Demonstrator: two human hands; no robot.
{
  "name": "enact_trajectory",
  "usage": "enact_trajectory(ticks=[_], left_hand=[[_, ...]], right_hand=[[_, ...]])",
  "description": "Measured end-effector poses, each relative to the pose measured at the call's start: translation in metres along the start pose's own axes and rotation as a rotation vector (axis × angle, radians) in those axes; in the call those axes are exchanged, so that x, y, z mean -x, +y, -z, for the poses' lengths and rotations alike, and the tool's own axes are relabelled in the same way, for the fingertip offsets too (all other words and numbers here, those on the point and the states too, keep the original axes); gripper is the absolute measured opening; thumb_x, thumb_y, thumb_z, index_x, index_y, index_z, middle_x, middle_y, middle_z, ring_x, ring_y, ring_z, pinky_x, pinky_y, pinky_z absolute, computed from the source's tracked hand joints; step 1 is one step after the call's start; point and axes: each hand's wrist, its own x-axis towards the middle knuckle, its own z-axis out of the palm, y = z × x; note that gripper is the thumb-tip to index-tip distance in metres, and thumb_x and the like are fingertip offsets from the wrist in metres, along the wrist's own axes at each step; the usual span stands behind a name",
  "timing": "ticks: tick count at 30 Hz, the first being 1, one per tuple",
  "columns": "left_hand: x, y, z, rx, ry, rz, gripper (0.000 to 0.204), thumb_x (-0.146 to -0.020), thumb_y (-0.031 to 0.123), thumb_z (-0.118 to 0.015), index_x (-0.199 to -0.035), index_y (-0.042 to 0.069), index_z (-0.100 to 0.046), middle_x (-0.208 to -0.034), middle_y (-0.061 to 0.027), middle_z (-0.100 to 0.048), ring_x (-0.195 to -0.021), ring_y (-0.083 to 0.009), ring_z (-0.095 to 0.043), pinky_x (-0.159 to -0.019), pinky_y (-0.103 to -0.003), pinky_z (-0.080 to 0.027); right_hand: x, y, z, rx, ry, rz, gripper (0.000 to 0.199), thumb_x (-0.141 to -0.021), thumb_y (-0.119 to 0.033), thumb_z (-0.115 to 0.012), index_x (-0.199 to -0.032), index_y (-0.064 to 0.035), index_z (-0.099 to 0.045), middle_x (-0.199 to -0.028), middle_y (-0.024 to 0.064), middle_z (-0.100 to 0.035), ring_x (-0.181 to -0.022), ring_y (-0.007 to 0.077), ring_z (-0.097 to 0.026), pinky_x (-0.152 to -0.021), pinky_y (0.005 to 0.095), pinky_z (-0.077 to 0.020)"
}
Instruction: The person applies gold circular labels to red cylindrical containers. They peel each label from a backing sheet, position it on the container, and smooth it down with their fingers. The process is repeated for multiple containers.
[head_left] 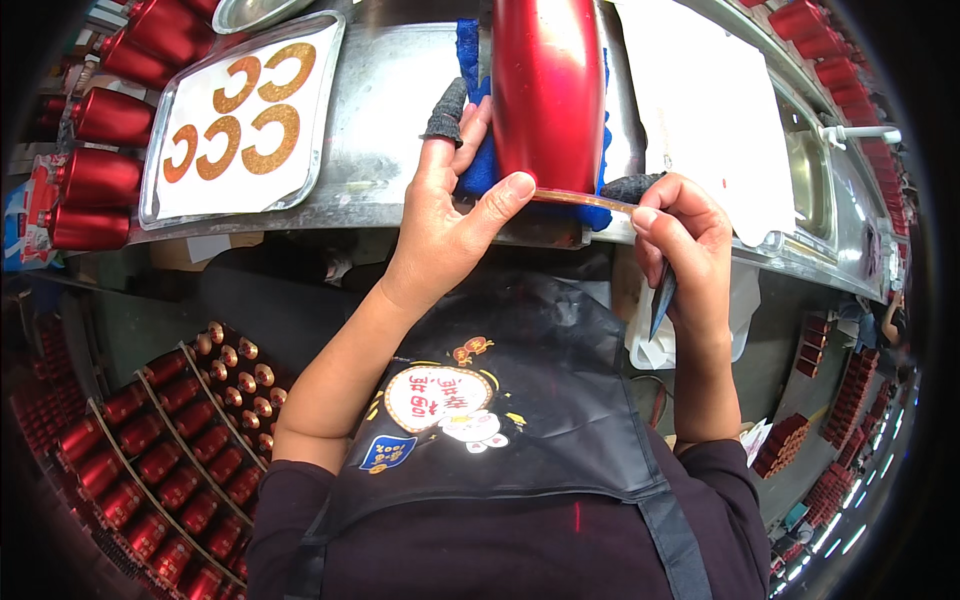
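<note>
A shiny red metallic vessel (pixel 548 100) lies on blue cloth (pixel 480 170) on the metal table, its near end toward me. My left hand (pixel 447 185) rests beside it, fingers spread and a dark covering on the index finger. Its thumb touches the vessel's near edge, at one end of a thin curved gold strip (pixel 585 199). The strip's other end is pinched between my right hand's (pixel 690 240) thumb and fingertips. A dark pointed tool (pixel 662 298) sticks down from that same hand; its kind is unclear. Another dark finger covering (pixel 632 187) shows on the right index finger.
At left, a clear tray (pixel 328 110) holds a white sheet with several gold C-shaped pieces (pixel 272 140). Red vessels (pixel 95 178) stand beyond it. A white board (pixel 700 110) and a sink (pixel 812 170) are at right. Racks of red vessels (pixel 160 460) stand at lower left.
</note>
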Motion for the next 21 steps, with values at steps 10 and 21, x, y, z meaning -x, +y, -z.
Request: enact_trajectory(ticks=[10,21], left_hand=[[0.001,0.003,0.002,0.126,-0.016,0.025,0.027,-0.1,0.011,-0.064,-0.105,0.002,-0.039,-0.158,-0.0328,-0.032,-0.145,-0.026,-0.038,-0.118,-0.041,-0.032],[0.002,0.004,-0.003,0.133,-0.024,0.058,0.075,-0.093,0.02,-0.076,-0.144,-0.009,-0.03,-0.158,-0.0292,-0.034,-0.155,-0.0309,-0.02,-0.122,-0.041,-0.025]], right_hand=[[-0.002,0.003,-0.003,0.06,-0.01,0.029,0.012,-0.092,-0.012,-0.063,-0.084,-0.004,-0.058,-0.059,-0.0035,-0.052,-0.044,0.0024,-0.041,-0.045,0.0187,-0.03],[-0.006,0.008,-0.001,0.025,0.019,0.009,0.012,-0.092,-0.012,-0.063,-0.084,-0.0044,-0.058,-0.058,-0.0034,-0.051,-0.043,0.0029,-0.04,-0.044,0.0189,-0.0298]])
